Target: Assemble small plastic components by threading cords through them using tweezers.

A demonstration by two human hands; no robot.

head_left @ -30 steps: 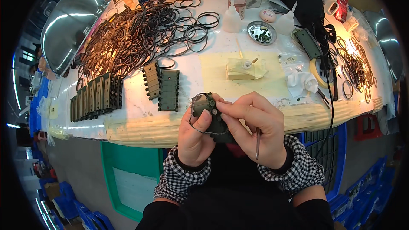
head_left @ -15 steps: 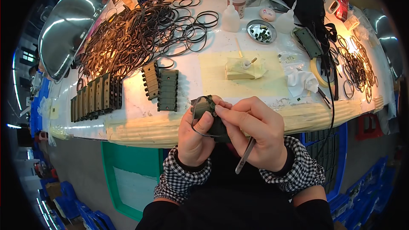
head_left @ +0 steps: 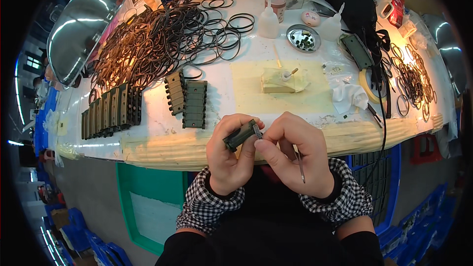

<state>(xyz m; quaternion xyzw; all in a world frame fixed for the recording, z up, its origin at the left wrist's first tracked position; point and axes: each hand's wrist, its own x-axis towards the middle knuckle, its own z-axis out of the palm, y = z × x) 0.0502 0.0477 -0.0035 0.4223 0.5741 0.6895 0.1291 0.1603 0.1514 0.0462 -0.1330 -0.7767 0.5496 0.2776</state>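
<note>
My left hand is closed round a small dark green block-like part, holding it tilted above the table's front edge. At the part's right end is a narrow grey ribbed strip. My right hand has its thumb and forefinger at that end, and a pair of metal tweezers is tucked in its grip, pointing down. Whatever the right fingertips pinch is too small to make out. Two ribbed green parts, one brownish and one darker, lie on the table to the left.
A row of similar green parts stands at the left, below a heap of dark rubber loops. Farther back are a squeeze bottle and a round metal dish with small green bits. A wrapped block lies on yellow paper.
The green part has been turned in my left hand, so its end now faces my right fingers. The dark loop hanging round it no longer shows. The tweezers have swung more upright.
</note>
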